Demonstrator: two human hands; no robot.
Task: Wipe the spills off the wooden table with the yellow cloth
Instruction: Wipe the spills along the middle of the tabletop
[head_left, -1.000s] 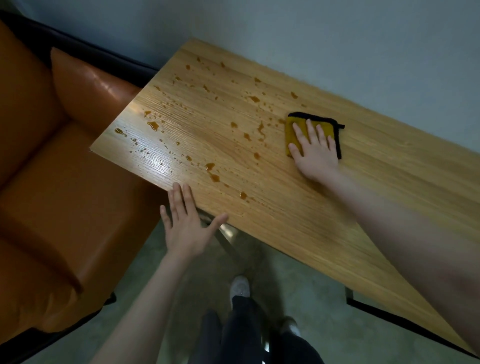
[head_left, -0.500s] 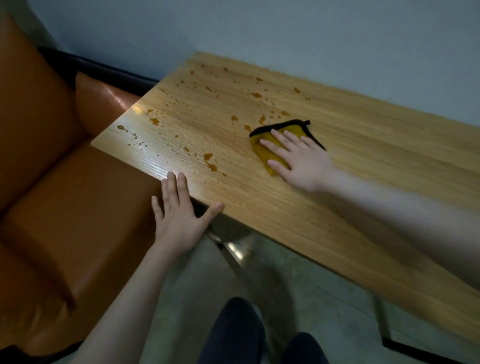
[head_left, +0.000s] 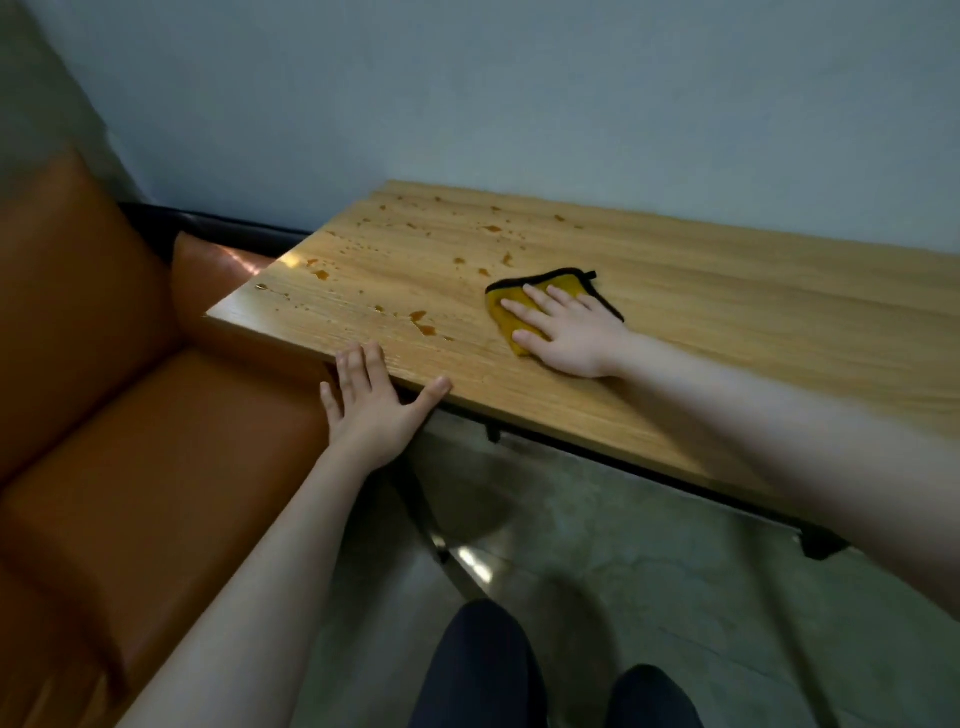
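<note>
A yellow cloth (head_left: 506, 306) with a black hem lies flat on the wooden table (head_left: 727, 322). My right hand (head_left: 569, 332) presses down on it with straight, spread fingers and hides most of it. Brown spills (head_left: 422, 322) dot the table's left half, left of and behind the cloth. My left hand (head_left: 371, 402) rests open at the table's near edge, fingers on the top and thumb along the rim.
An orange leather sofa (head_left: 130, 415) stands against the table's left end. A pale wall (head_left: 519, 104) runs along the table's far side. Grey floor (head_left: 623, 571) and the table's dark metal frame (head_left: 821, 540) lie below, with my dark-trousered legs (head_left: 478, 670) at the bottom.
My right hand has slid the cloth leftward and toward me across the spills near the table's middle. The left hand has settled on the near edge. The view has tilted up.
</note>
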